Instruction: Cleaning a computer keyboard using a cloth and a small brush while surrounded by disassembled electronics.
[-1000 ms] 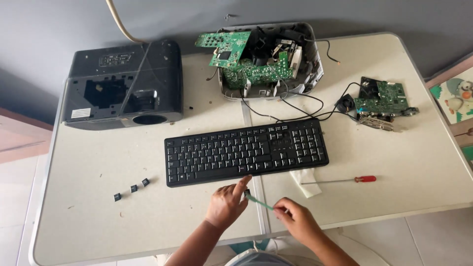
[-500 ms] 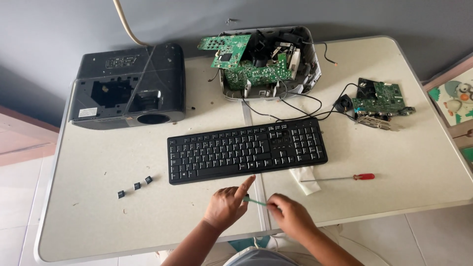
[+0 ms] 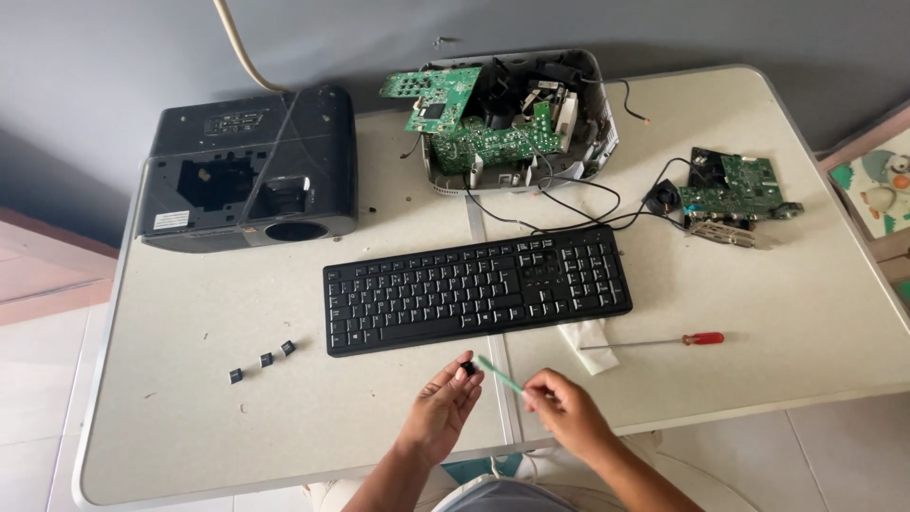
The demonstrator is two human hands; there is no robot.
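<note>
Keycap, small and black, sits pinched in the fingertips of the left hand. Right hand is closed on a thin green stick whose tip meets the keycap. Keyboard lies just beyond both hands; 3 loose keycaps lie left of the left hand, a screwdriver right of the right hand.

Counted across my table

Beyond my fingers: one flat black plastic keyboard, two opened projector housings, one loose green circuit board. Right: one red-handled screwdriver. Left: three small black keycaps.
</note>
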